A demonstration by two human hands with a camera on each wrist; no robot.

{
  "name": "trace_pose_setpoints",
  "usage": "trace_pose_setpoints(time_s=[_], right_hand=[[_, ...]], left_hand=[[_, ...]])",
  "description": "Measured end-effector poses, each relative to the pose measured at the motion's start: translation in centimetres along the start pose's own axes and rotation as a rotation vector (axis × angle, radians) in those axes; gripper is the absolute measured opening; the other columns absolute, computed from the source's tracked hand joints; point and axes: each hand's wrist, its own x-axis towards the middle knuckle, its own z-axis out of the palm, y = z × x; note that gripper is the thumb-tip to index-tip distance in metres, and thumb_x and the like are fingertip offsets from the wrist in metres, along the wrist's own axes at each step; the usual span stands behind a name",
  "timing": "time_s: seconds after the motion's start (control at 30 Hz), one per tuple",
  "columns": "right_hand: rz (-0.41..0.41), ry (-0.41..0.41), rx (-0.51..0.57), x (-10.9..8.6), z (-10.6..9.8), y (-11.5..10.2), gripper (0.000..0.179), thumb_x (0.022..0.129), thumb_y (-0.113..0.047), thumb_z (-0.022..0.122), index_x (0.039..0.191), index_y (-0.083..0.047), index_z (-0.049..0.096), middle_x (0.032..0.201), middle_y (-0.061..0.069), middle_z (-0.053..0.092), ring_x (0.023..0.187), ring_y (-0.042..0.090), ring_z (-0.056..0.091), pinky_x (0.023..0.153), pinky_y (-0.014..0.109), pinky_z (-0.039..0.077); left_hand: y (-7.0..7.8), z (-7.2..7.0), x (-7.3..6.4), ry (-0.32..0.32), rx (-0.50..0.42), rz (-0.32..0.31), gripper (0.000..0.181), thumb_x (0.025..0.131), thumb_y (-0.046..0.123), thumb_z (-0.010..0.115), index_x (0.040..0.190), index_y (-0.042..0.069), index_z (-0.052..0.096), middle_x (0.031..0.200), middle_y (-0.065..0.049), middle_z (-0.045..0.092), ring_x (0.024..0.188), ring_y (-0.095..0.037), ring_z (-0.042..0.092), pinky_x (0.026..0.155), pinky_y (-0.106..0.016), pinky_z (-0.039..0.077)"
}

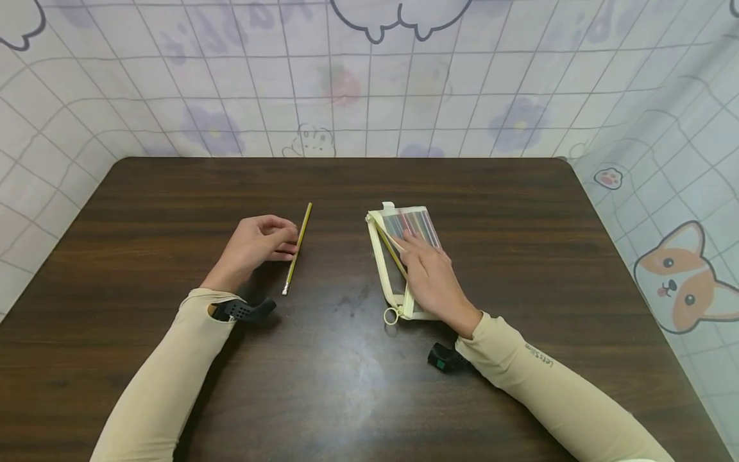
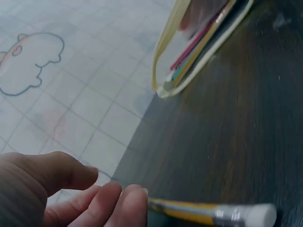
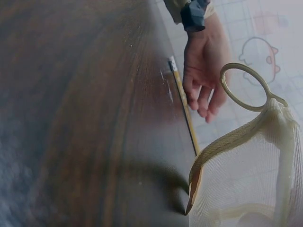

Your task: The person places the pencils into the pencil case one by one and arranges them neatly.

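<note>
A yellow pencil (image 1: pixel 298 247) with a white eraser lies on the table, its eraser end toward the person. My left hand (image 1: pixel 256 240) is just left of it, fingertips right at the pencil's side; in the left wrist view the thumb (image 2: pixel 71 172) stands apart from the fingers. My right hand (image 1: pixel 430 273) rests with extended fingers on a mesh pencil pouch (image 1: pixel 379 263) with cream edging. Its zip side gapes open toward the left. Several coloured pencils (image 1: pixel 414 223) show inside, partly hidden under the hand. A cream ring (image 3: pixel 225 90) hangs from the pouch's near corner.
The dark wooden table (image 1: pixel 340 398) ends at a far edge before a patterned grid curtain (image 1: pixel 346 109), which also runs along both sides. A black wrist camera (image 1: pixel 245 310) sits on the left wrist and another black camera (image 1: pixel 446 357) by the right wrist, close over the table.
</note>
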Motion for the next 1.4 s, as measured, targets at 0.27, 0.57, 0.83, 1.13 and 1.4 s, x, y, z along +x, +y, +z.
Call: trace_pose_setpoints(time_s=[0.27,0.57,0.83,1.13,1.4], right_hand=[[-0.002,-0.011,0.003,0.0,0.0,-0.1,0.048,0.109,-0.023,0.032,0.15,-0.013,0.055,0.164,0.012,0.043,0.158,0.034,0.033,0.129,0.067,0.018],[0.002,-0.015,0.006,0.1,-0.2,-0.1,0.048,0.109,-0.024,0.032,0.15,-0.014,0.055,0.164,0.012,0.043,0.159,0.033,0.031,0.13,0.065,0.018],[0.011,-0.02,0.008,0.1,-0.2,0.1,0.048,0.11,-0.025,0.032,0.151,-0.014,0.054,0.164,0.011,0.043,0.159,0.032,0.03,0.13,0.066,0.017],[0.011,-0.022,0.019,0.0,-0.1,0.0,0.048,0.11,-0.026,0.032,0.151,-0.014,0.054,0.164,0.011,0.043,0.159,0.032,0.031,0.13,0.064,0.019],[-0.011,-0.023,0.004,0.0,-0.1,0.1,0.047,0.11,-0.023,0.032,0.15,-0.011,0.054,0.164,0.013,0.043,0.158,0.035,0.031,0.13,0.065,0.019]], left_hand=[[-0.8,-0.3,0.3,0.031,0.102,0.036,0.043,0.096,0.027,0.075,0.127,0.0,0.063,0.122,-0.023,0.073,0.084,-0.01,0.075,0.078,-0.027,0.067],[-0.7,0.1,0.6,0.091,0.299,0.035,0.057,0.08,0.043,0.088,0.121,0.01,0.066,0.111,-0.012,0.078,0.079,-0.02,0.074,0.074,-0.03,0.064],[0.0,1.3,0.1,0.127,0.508,0.075,0.052,0.082,0.036,0.088,0.122,0.011,0.067,0.107,-0.011,0.076,0.1,-0.03,0.067,0.087,-0.04,0.056],[0.1,1.1,-0.1,0.135,0.537,0.089,0.036,0.09,0.027,0.079,0.12,0.009,0.07,0.103,-0.01,0.08,0.087,-0.023,0.074,0.074,-0.028,0.052],[0.4,0.7,-0.4,0.062,0.443,0.055,0.031,0.091,0.017,0.071,0.121,0.008,0.071,0.105,-0.012,0.08,0.077,-0.012,0.075,0.075,-0.028,0.057]])
